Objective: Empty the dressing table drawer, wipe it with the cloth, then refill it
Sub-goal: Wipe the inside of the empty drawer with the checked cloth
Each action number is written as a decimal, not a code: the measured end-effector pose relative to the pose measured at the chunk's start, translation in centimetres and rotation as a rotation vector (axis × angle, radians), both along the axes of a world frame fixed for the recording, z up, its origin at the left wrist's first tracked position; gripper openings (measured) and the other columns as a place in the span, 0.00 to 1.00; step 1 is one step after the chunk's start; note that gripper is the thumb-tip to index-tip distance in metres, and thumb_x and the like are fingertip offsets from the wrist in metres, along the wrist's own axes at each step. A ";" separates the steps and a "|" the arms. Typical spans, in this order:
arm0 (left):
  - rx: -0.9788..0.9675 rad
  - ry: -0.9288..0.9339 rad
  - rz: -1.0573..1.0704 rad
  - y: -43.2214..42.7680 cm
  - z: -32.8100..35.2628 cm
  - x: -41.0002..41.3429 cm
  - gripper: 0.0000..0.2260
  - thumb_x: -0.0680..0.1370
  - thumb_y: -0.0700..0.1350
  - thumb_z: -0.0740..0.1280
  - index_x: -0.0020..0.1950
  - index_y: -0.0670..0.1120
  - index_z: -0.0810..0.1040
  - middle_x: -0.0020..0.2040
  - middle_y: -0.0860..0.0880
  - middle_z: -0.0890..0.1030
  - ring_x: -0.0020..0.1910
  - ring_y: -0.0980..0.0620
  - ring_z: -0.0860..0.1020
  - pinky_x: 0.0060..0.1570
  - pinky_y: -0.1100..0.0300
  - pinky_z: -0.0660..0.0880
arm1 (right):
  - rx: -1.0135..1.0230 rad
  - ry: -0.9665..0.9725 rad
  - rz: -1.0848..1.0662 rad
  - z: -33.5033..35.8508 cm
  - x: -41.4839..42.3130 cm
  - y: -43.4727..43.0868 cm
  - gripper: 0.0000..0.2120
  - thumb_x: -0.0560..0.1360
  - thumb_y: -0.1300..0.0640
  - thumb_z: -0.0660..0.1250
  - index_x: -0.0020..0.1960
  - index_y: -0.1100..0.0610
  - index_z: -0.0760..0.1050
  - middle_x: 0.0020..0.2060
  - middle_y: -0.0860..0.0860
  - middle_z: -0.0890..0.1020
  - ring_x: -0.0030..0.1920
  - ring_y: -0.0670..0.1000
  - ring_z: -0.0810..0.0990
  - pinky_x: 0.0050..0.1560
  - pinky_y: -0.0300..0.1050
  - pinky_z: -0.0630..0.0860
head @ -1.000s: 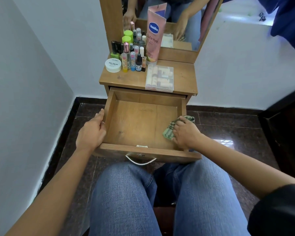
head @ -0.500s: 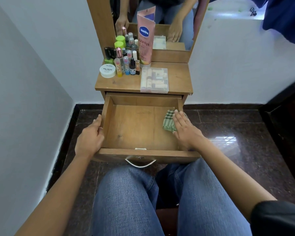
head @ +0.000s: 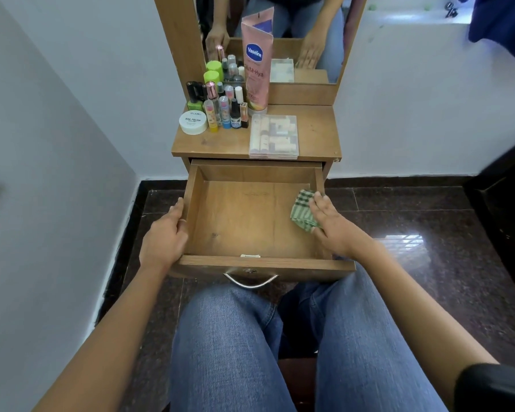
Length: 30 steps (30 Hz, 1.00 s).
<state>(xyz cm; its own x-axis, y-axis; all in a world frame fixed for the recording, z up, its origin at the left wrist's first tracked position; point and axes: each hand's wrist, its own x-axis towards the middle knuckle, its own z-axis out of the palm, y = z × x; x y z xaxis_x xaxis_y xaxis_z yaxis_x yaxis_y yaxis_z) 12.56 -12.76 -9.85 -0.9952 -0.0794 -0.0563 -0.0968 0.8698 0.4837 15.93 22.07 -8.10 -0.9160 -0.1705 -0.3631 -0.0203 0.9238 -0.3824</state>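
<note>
The right hand lies flat, fingers straight, pressing the cloth onto the floor of the drawer, hard by its right wall and toward the back. The cloth pokes out leftward from under the fingers, its long side running roughly front to back, so the bare wood lies all to its left (a leftward sweep looks the likely stroke). It's a folded green-and-cream check. The left hand curls over the drawer's left wall, steadying it. Bottles wait on the tabletop.
</note>
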 end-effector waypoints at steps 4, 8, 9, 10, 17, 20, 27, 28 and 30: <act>-0.002 -0.005 0.005 0.2 0.3 0.1 0.24 0.81 0.45 0.55 0.77 0.57 0.60 0.71 0.48 0.72 0.58 0.43 0.77 0.49 0.52 0.76 | 0.040 -0.037 0.030 0.7 2.1 0.0 0.29 0.81 0.63 0.53 0.78 0.57 0.46 0.77 0.51 0.42 0.77 0.49 0.41 0.74 0.44 0.47; 0.008 -0.005 0.009 0.2 0.8 0.3 0.23 0.81 0.45 0.55 0.77 0.56 0.60 0.73 0.49 0.69 0.62 0.44 0.76 0.53 0.52 0.75 | 0.136 -0.097 0.084 2.2 3.3 -0.4 0.29 0.80 0.66 0.54 0.78 0.54 0.50 0.78 0.49 0.45 0.77 0.50 0.48 0.73 0.46 0.53; 0.014 -0.004 0.006 0.2 0.8 0.4 0.23 0.81 0.45 0.55 0.77 0.56 0.60 0.73 0.49 0.69 0.63 0.44 0.75 0.55 0.51 0.75 | 0.158 -0.108 0.102 2.8 3.4 -0.5 0.28 0.80 0.65 0.54 0.78 0.53 0.52 0.78 0.49 0.47 0.77 0.52 0.53 0.73 0.47 0.55; 0.019 -0.001 0.002 0.3 0.8 0.3 0.23 0.81 0.45 0.55 0.77 0.55 0.60 0.73 0.49 0.69 0.64 0.44 0.75 0.57 0.50 0.75 | 0.172 -0.123 0.116 3.5 3.3 -0.4 0.27 0.80 0.65 0.55 0.77 0.53 0.54 0.78 0.49 0.50 0.75 0.54 0.58 0.72 0.49 0.58; 0.075 0.054 0.089 0.2 0.6 0.1 0.23 0.81 0.43 0.54 0.76 0.55 0.61 0.52 0.46 0.82 0.39 0.51 0.77 0.36 0.59 0.70 | 0.075 -0.135 0.155 6.5 -1.9 -1.8 0.12 0.81 0.60 0.54 0.56 0.62 0.75 0.47 0.58 0.81 0.44 0.53 0.80 0.44 0.47 0.78; 0.100 0.091 0.098 0.0 0.5 0.1 0.24 0.81 0.41 0.55 0.77 0.54 0.61 0.33 0.52 0.73 0.30 0.56 0.71 0.28 0.62 0.64 | -0.049 -0.125 0.260 6.4 -4.4 -4.8 0.13 0.82 0.57 0.54 0.52 0.61 0.76 0.40 0.54 0.80 0.39 0.50 0.77 0.37 0.41 0.72; 0.168 0.117 0.170 -0.5 -0.1 -0.2 0.24 0.81 0.40 0.55 0.76 0.54 0.62 0.30 0.51 0.72 0.27 0.57 0.68 0.29 0.68 0.65 | -0.216 -0.292 0.590 2.6 -5.5 -14.1 0.19 0.82 0.60 0.54 0.72 0.56 0.66 0.68 0.55 0.73 0.63 0.55 0.76 0.64 0.53 0.73; 0.180 0.123 0.183 -0.6 -0.1 -0.2 0.23 0.81 0.40 0.55 0.76 0.53 0.62 0.31 0.50 0.73 0.27 0.57 0.68 0.29 0.69 0.65 | -0.213 -0.319 0.644 2.0 -5.4 -14.8 0.21 0.81 0.61 0.54 0.74 0.55 0.63 0.72 0.52 0.67 0.69 0.54 0.70 0.71 0.51 0.65; 0.192 0.131 0.197 -0.6 -0.2 -0.3 0.23 0.81 0.40 0.55 0.76 0.53 0.62 0.34 0.56 0.73 0.28 0.56 0.69 0.31 0.68 0.67 | -0.201 -0.334 0.723 1.0 -5.5 -15.4 0.22 0.81 0.61 0.55 0.75 0.54 0.62 0.75 0.48 0.60 0.75 0.48 0.57 0.74 0.42 0.50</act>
